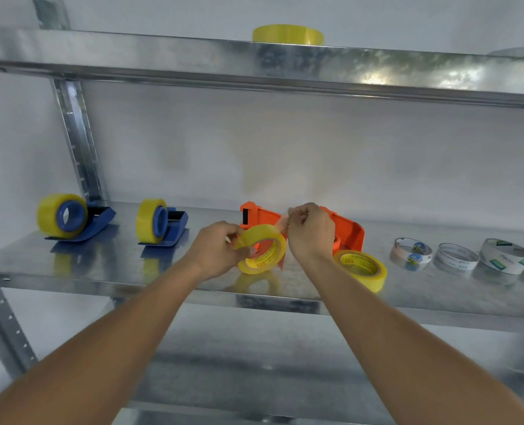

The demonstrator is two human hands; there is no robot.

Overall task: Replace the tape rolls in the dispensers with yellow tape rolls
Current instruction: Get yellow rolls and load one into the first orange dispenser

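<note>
My left hand [216, 248] grips a yellow tape roll [262, 253], held tilted just above the metal shelf [70, 271]. My right hand [311, 231] pinches the roll's loose end, pulled up as a short strip [282, 225]. Behind the hands stand two orange dispensers [259, 214] [348, 230], partly hidden. A second yellow roll [362, 268] lies flat by the right orange dispenser. Two blue dispensers [98, 220] [174, 223] at the left each carry a yellow roll [59, 214] [150, 220].
Several clear or whitish tape rolls [411, 251] [455, 256] [504, 256] lie in a row at the shelf's right. Another yellow roll [288, 34] sits on the upper shelf [162, 56]. A steel upright [79, 142] stands at the back left; a lower shelf shows below.
</note>
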